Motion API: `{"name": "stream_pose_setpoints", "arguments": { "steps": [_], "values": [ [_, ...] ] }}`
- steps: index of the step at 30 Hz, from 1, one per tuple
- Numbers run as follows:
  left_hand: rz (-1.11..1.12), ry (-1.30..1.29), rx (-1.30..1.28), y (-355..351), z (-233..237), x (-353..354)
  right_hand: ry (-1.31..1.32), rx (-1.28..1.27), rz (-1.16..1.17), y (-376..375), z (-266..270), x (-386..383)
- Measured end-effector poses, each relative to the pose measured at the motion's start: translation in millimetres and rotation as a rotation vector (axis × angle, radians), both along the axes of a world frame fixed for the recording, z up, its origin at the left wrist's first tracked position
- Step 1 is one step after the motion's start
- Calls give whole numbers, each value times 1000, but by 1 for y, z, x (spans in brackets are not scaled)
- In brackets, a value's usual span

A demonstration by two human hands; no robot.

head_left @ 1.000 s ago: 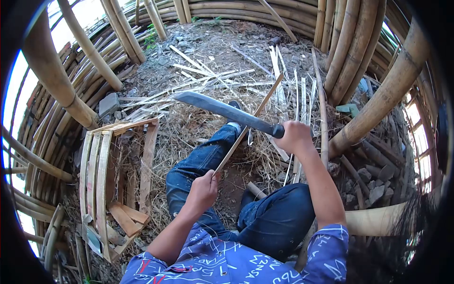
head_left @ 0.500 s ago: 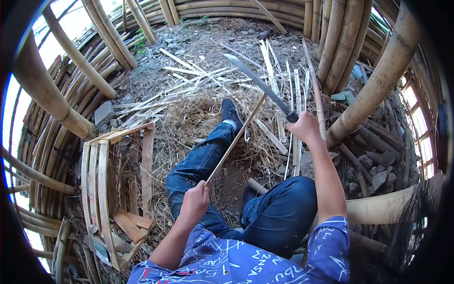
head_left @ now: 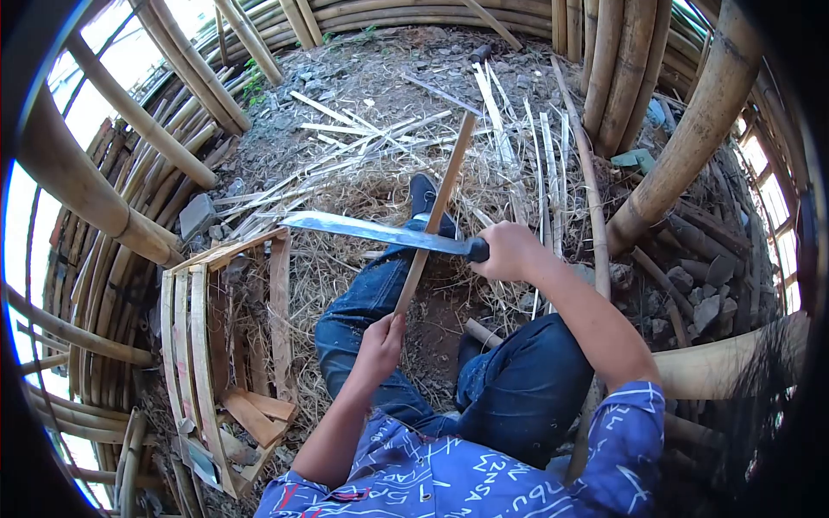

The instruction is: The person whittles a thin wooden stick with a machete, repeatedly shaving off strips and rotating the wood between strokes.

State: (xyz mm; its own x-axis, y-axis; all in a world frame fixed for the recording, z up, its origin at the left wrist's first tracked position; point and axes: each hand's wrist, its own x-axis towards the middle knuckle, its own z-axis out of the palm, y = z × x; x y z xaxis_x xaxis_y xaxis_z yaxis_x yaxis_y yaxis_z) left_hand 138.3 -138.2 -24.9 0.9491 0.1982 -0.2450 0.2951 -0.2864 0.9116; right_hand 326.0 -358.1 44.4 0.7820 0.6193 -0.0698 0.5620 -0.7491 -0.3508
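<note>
My left hand (head_left: pixel 381 345) is closed around the lower end of a flat bamboo strip (head_left: pixel 449 177), which slants up and away in front of my legs. My right hand (head_left: pixel 508 251) grips the dark handle of a long knife (head_left: pixel 363 230). The blade lies crosswise over the middle of the strip, its tip pointing left toward the wooden crate. Whether the edge cuts into the strip cannot be made out. Below the strip are my jeans (head_left: pixel 371 298) and a dark shoe (head_left: pixel 422 195).
A slatted wooden crate (head_left: pixel 200 345) stands at the left. Split bamboo strips (head_left: pixel 371 142) and curly shavings (head_left: pixel 345 203) cover the ground ahead. Thick bamboo poles (head_left: pixel 691 138) rise on both sides. Stones (head_left: pixel 708 306) lie at the right, and a grey block (head_left: pixel 198 216) behind the crate.
The knife has swung down and left from above the strip's far end to across its middle. The strip now stands steeper in view, its broad face showing. My right hand has moved left and lower.
</note>
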Motion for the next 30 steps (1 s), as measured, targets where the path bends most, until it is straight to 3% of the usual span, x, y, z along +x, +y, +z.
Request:
{"name": "stream_pose_setpoints", "arguments": {
  "steps": [5,12,16,21,30],
  "values": [
    [18,-8,-163,-6,14,6,-51,-4,-19,11,8,-5],
    [1,-38,-26,-15,17,2,-221,-84,12,-2,5,10],
    [1,-27,-23,-16,11,-10,-256,-57,-225,-17,3,21],
    [-31,44,26,-16,9,-34,-58,-10,-524,-44,3,37],
    [-37,69,115,-10,-4,-53,-136,-110,-518,-51,3,39]
  ]
}}
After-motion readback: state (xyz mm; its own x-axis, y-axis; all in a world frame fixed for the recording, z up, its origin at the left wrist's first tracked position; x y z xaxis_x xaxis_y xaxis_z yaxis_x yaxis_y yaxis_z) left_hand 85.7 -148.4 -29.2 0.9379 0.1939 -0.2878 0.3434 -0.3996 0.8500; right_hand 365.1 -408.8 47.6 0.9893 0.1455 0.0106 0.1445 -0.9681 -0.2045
